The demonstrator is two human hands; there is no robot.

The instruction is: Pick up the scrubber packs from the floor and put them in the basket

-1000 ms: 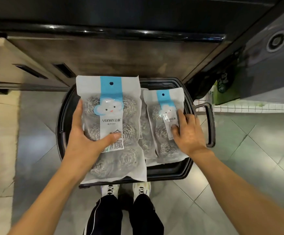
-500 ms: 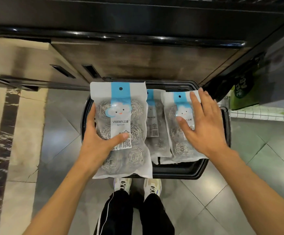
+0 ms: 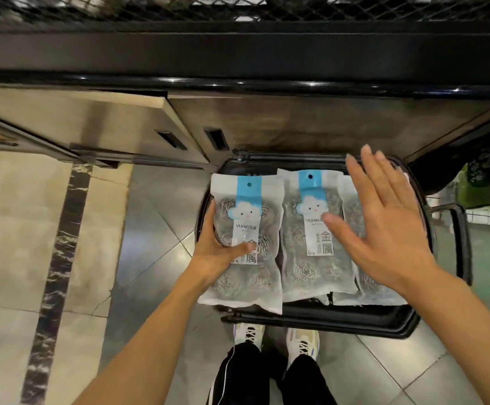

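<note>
Black plastic, that basket (image 3: 319, 320), sitting on the grey tiled floor (image 3: 156, 223) right against the cabinet front (image 3: 311, 124), and I can see three scrubber packs at it. My left hand (image 3: 217, 247) grips the left pack (image 3: 246, 238) by its left edge, thumb laid across the printed label and the other fingers tucked behind. That pack lies over the basket's left rim, its lower corner sticking out past the near edge, so I judge it is not yet properly inside. The middle pack (image 3: 308, 235) lies flat in the basket, and the right pack (image 3: 351, 217) is mostly covered by my right hand (image 3: 389, 229). That hand is flat with the fingers spread and straight, holding nothing; whether the palm actually touches the pack beneath or floats just above it, I cannot tell, since the hand is blurred.

What worries me is the left pack. If I let go now, it could tip on the rim and slide back onto the floor, because so much of it overhangs. The film looks slick, and a thumb pinch near one edge gives little control, so it may twist as I shift it inward. Pushing it sideways could also ride it up over the middle pack rather than settling beside it. The basket handle (image 3: 459, 244) stands out to the right, clear of both hands.
</note>
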